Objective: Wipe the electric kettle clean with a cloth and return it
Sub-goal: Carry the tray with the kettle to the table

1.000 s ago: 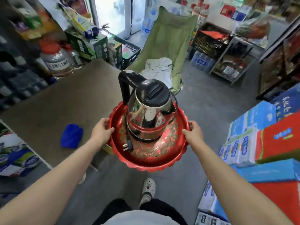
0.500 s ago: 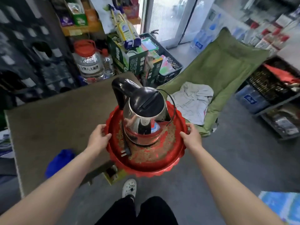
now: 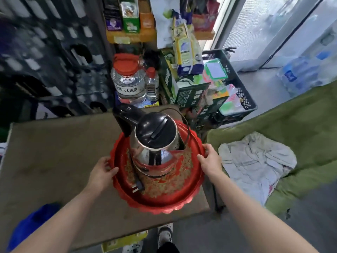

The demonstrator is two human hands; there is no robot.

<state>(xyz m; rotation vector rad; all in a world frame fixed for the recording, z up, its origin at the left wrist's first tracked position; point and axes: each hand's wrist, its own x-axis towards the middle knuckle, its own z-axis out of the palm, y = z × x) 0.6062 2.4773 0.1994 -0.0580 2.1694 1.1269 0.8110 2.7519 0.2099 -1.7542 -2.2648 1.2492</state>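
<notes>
A shiny steel electric kettle with a black lid and handle stands upright in a round red tray. Its black plug lies in the tray at the front left. My left hand grips the tray's left rim and my right hand grips its right rim. The tray is over the right end of a brown table; I cannot tell whether it rests on it. A blue cloth lies on the table at the near left, partly behind my left forearm.
Behind the table stand a large red-capped clear jug, a small bottle, green cartons and a black crate. A green folding chair with a white cloth on it is at the right. Dark crates fill the left.
The tray with the kettle has moved left and forward, from beside the table's edge to over its right end. Both hands have stayed on the rim.
</notes>
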